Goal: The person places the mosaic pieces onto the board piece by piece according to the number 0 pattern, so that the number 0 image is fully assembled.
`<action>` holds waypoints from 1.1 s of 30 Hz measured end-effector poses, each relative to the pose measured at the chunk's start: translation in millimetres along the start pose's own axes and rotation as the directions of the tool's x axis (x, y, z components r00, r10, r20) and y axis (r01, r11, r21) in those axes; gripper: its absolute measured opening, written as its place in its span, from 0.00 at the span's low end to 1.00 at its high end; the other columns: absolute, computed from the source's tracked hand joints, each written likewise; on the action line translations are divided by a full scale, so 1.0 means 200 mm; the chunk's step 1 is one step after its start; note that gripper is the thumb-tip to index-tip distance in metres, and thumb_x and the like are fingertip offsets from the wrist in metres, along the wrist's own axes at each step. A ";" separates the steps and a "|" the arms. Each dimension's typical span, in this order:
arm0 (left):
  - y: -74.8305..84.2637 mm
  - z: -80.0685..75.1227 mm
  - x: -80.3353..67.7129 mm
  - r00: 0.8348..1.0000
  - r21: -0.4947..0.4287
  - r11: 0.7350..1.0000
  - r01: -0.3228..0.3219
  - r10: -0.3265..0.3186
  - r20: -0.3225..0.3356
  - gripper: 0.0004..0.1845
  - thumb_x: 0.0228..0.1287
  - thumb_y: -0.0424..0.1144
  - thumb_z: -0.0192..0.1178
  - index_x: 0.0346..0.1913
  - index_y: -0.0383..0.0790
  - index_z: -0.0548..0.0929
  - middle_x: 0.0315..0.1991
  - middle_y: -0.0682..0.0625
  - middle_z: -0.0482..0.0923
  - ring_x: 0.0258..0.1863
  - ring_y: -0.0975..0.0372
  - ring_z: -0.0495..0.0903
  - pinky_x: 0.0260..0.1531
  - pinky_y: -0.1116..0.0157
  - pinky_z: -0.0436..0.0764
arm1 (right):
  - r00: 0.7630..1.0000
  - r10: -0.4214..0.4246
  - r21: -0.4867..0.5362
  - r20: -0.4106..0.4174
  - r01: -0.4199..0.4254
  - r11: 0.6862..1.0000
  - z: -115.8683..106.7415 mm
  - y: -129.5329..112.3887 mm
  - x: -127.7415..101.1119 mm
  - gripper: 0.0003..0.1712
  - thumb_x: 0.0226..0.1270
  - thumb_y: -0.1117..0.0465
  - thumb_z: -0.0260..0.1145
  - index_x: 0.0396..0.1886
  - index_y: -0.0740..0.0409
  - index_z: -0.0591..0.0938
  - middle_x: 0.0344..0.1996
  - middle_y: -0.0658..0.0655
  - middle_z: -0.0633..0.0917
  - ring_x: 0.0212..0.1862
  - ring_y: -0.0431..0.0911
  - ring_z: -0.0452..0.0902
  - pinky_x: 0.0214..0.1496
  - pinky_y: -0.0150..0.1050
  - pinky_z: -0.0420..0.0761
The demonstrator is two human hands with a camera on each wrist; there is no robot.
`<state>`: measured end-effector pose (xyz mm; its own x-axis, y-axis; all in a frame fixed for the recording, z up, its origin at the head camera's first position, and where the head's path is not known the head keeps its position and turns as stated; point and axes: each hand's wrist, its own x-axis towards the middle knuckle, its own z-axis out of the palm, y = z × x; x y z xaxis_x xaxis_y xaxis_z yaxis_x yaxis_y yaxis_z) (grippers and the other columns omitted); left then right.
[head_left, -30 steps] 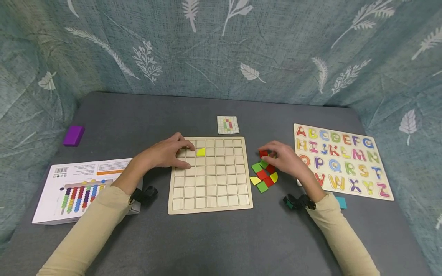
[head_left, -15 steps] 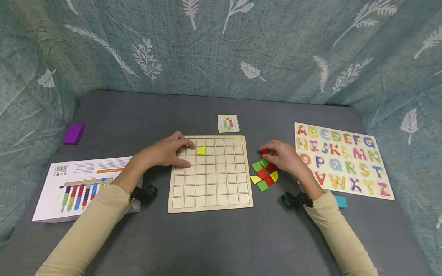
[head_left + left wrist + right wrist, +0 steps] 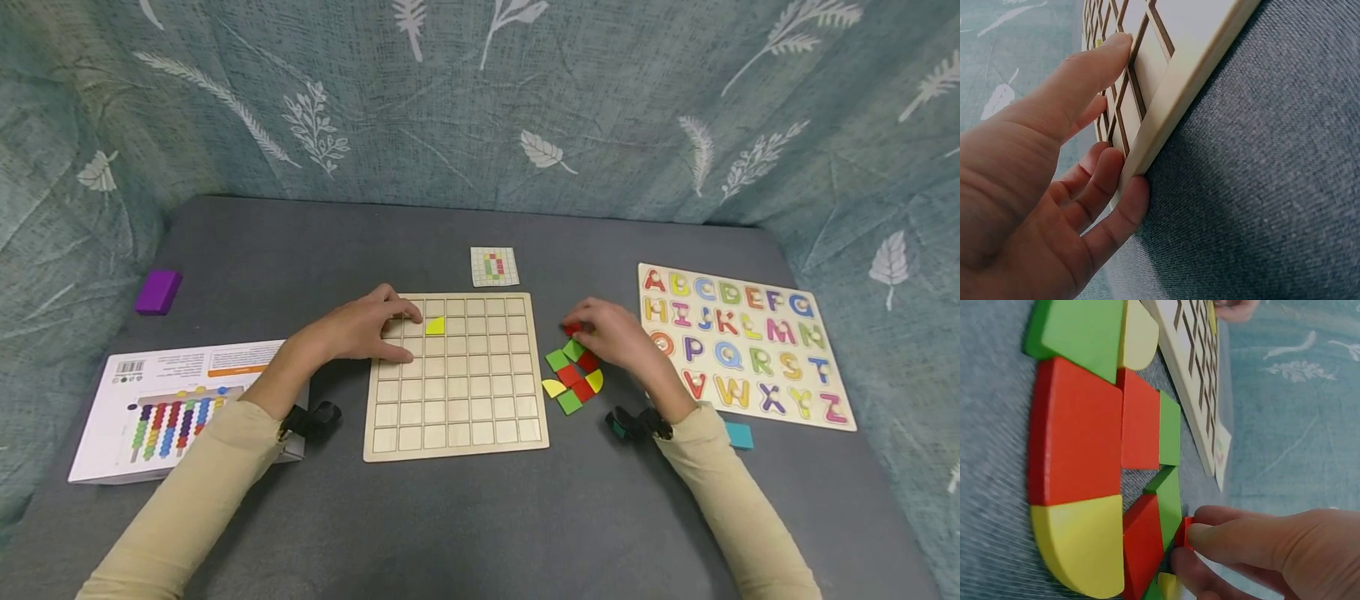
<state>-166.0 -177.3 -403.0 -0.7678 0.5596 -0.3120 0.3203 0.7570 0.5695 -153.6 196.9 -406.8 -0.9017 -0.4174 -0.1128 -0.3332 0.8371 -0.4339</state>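
Two hands at work over a grey table [image 3: 465, 517], taken from left to right. Far left, a purple block [image 3: 158, 291], and nearer, a white box [image 3: 180, 408] printed with rows of coloured beads. Next, the left hand [image 3: 358, 331], fingers nearly straight, resting on the upper left corner of the wooden grid board [image 3: 457, 392], thumb against its left edge; from the left wrist view, fingertips [image 3: 1119, 44] laid flat on the squares and the other fingers under the rim, nothing gripped. On the board, second row, one yellow quarter-circle piece [image 3: 436, 326] just beside those fingertips. Beyond the board's far edge, a small pattern card [image 3: 494, 267]. Right of the board, a tight cluster of red, green and yellow pieces [image 3: 573, 379] on the table. At the cluster's far end, the right hand [image 3: 618, 337], fingers curled, pinching a small red piece [image 3: 572, 328]; same pinch plain from the right wrist [image 3: 1184, 532]. Farther right, an alphabet puzzle board [image 3: 742, 346], and near the right sleeve a small teal block [image 3: 738, 435].
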 end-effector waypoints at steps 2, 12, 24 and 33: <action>0.00 0.00 0.00 1.000 -0.003 1.000 0.000 0.000 0.001 0.29 0.58 0.47 0.70 0.61 0.47 0.75 0.47 0.46 0.64 0.37 0.57 0.65 0.37 0.61 0.65 | 1.000 0.001 -0.020 0.020 -0.001 1.000 -0.01 0.00 0.01 0.14 0.65 0.70 0.62 0.49 0.61 0.86 0.52 0.62 0.83 0.50 0.57 0.79 0.48 0.52 0.77; 0.00 0.00 -0.01 1.000 -0.021 1.000 0.011 -0.010 0.014 0.29 0.58 0.47 0.70 0.61 0.47 0.75 0.47 0.46 0.63 0.38 0.57 0.66 0.37 0.61 0.66 | 0.999 0.026 -0.044 0.041 -0.024 0.999 -0.02 -0.02 0.03 0.15 0.63 0.71 0.64 0.49 0.60 0.86 0.53 0.61 0.83 0.53 0.57 0.79 0.52 0.53 0.77; 0.00 0.00 0.00 1.000 -0.009 1.000 -0.004 0.004 0.008 0.28 0.58 0.48 0.69 0.61 0.47 0.75 0.47 0.46 0.63 0.38 0.58 0.65 0.37 0.61 0.65 | 0.999 0.035 -0.094 0.002 -0.035 0.995 -0.02 -0.03 0.02 0.14 0.60 0.70 0.67 0.46 0.57 0.85 0.49 0.60 0.85 0.44 0.54 0.79 0.48 0.52 0.78; 0.00 0.00 -0.01 1.000 -0.011 1.000 0.008 -0.007 0.011 0.28 0.58 0.47 0.70 0.61 0.47 0.75 0.47 0.46 0.63 0.38 0.57 0.66 0.37 0.61 0.65 | 1.000 0.030 -0.101 0.005 -0.029 0.994 -0.01 -0.03 0.03 0.14 0.60 0.70 0.67 0.46 0.56 0.85 0.46 0.60 0.86 0.43 0.54 0.79 0.48 0.51 0.78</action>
<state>-164.1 -178.2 -402.8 -0.7640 0.5577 -0.3245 0.3083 0.7573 0.5757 -157.2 191.0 -403.9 -0.9099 -0.3940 -0.1300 -0.3329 0.8804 -0.3378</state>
